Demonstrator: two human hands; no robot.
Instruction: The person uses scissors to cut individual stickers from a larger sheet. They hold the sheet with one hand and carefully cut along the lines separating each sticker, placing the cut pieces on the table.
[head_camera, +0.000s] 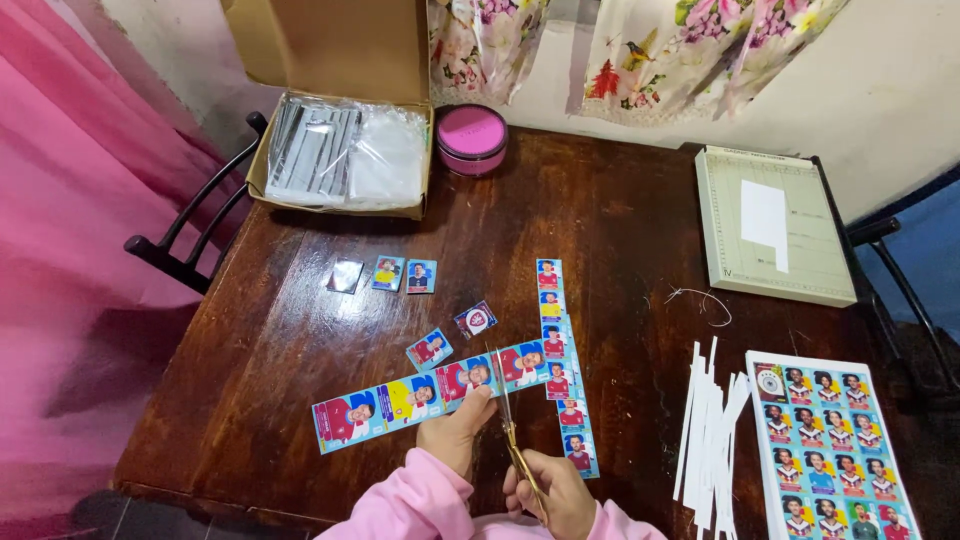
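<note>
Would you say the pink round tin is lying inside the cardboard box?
No, the pink round tin stands on the table just right of the cardboard box.

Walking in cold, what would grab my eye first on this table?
Near the front edge of the dark wooden table, the left hand pins a long strip of colourful portrait stickers while the right hand works gold-handled scissors across it. A second sticker strip lies crosswise. At the far edge, a round pink tin sits beside an open cardboard box.

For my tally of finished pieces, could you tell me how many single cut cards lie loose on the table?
5: three in a row near the box, at and; two lower, at and. None looks hidden.
</note>
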